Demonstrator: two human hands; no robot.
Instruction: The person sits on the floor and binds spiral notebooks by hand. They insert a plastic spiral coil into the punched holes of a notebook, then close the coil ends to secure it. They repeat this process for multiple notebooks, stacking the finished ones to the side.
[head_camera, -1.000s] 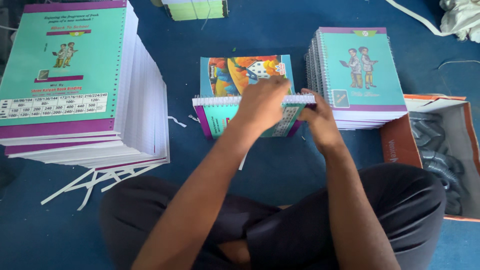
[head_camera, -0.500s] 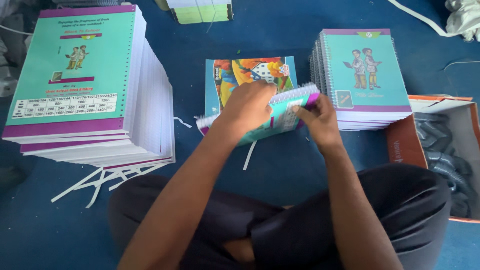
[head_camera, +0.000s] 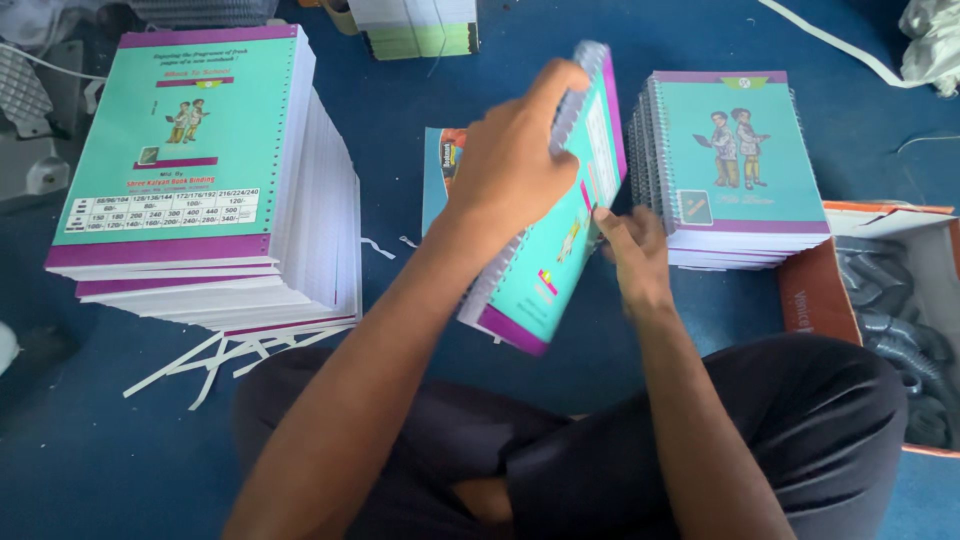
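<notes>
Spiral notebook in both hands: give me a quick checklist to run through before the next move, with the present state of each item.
1. Left hand has a grip on the spiral notebook at its coil edge: ok.
2. Right hand supports the teal cover from below: ok.
3. Notebook lifted and tilted off the blue floor: ok.
4. Bound stack on the right sits squared, top free: ok.
5. Coil fully threaded through every hole: cannot tell, the left hand covers part of it.
6. Floor near the unbound stack free of litter: not ok, white paper strips lie there.
</notes>
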